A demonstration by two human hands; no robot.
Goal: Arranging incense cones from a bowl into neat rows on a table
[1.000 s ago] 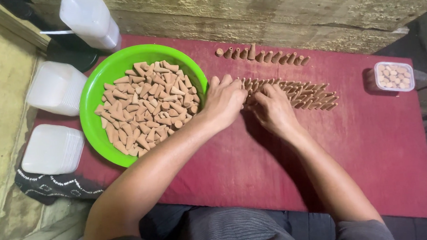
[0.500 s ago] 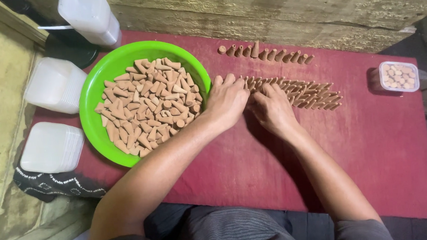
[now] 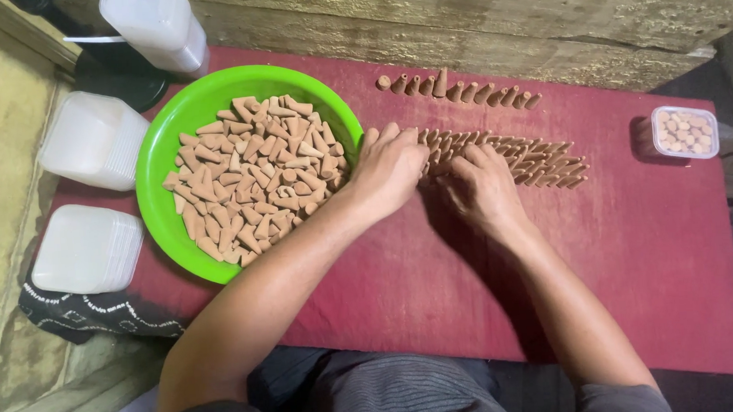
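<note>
Just to the left of the left hand [image 3: 391,169] sits a green bowl [image 3: 157,158] heaped with small tan cones [image 3: 256,178], its rim touching the wrist side of that hand. Both hands lie palm down, side by side on the red cloth [image 3: 636,250], fingers loosely spread over the near end of a packed row of cones [image 3: 531,160]; whether they pinch any, I cannot tell. The right hand [image 3: 481,190] covers the row's start, which stretches rightward toward a small clear box [image 3: 685,132].

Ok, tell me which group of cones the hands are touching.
The long double row of cones under both hands, not the short row behind it.
</note>
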